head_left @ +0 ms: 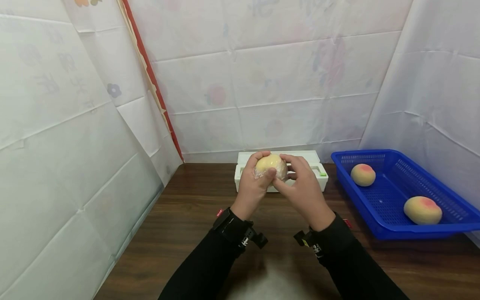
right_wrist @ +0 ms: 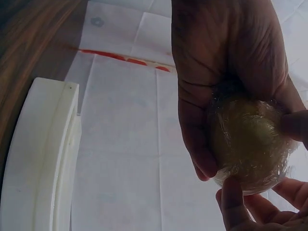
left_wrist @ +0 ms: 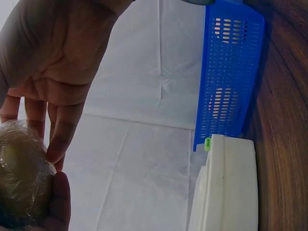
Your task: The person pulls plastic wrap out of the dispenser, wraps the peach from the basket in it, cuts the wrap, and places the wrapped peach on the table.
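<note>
A round yellow peach (head_left: 271, 162) wrapped in clear cling film is held up between both hands. My left hand (head_left: 250, 187) grips it from the left, with fingers curled over the far side and thumb on the near side. From the right, my right hand (head_left: 304, 191) pinches it with fingers and thumb. Crinkled film shows over the peach (right_wrist: 250, 144) in the right wrist view, and wrinkled film over the peach (left_wrist: 21, 173) in the left wrist view. Behind the hands stands a white cling film dispenser (head_left: 241, 177), its lid (head_left: 311, 156) raised.
A blue plastic basket (head_left: 360, 208) stands at the right, holding one peach (head_left: 363, 175) near its back and another peach (head_left: 423, 210) towards its front. A small green piece (head_left: 323, 174) sits on the dispenser's right end. White sheeting (head_left: 277, 83) encloses the brown wooden table (head_left: 180, 233).
</note>
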{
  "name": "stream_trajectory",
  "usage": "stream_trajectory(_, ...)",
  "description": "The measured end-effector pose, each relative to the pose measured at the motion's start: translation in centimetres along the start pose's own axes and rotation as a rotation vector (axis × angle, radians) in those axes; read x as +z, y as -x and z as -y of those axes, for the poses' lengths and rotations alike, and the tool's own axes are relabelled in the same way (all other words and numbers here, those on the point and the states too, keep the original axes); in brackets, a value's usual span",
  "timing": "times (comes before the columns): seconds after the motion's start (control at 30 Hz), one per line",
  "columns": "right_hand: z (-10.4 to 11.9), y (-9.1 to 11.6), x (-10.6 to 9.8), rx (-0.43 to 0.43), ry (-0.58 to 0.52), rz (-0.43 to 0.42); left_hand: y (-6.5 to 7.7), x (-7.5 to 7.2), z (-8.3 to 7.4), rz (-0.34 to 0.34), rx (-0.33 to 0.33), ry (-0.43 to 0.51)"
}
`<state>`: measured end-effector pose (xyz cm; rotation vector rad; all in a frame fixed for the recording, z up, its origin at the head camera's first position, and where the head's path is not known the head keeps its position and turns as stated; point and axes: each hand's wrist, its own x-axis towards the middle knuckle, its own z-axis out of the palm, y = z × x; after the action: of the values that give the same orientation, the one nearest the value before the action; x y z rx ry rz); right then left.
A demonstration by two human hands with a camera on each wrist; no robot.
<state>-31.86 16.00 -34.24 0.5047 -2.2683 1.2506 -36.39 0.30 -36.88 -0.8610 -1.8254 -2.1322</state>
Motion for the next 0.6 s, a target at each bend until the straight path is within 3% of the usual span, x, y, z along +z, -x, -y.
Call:
stream_trajectory(0.17, -0.1, -0.1, -0.3, -0.053, -0.023, -0.013, 0.1, -0.1, -0.7, 0.011, -0.009, -0.006)
stream_trajectory(0.3, -0.6, -0.1, -0.7, -0.221, 0.029, -0.040, 0.1, -0.4, -1.7, 0.051, -0.141, 0.154)
stream_trajectory(0.4, -1.2, -0.1, -0.8, -0.405, 0.116, -0.056, 0.1, -0.4, -2.4, 0.045, -0.267, 0.308)
stream_trajectory(0.47, -1.4, -0.2, -0.9, -0.485, 0.152, -0.045, 0.0, -0.4, -2.7, 0.030, -0.318, 0.353)
stream_trajectory(0.53, -1.4, -0.2, -0.9, -0.496, 0.143, -0.009, -0.1, -0.5, -2.9, 0.013, -0.329, 0.355)
stream_trajectory(0.6, -1.1, -0.2, -1.0, -0.409, 0.068, 0.054, -0.1, -0.6, -2.9, -0.011, -0.284, 0.309)
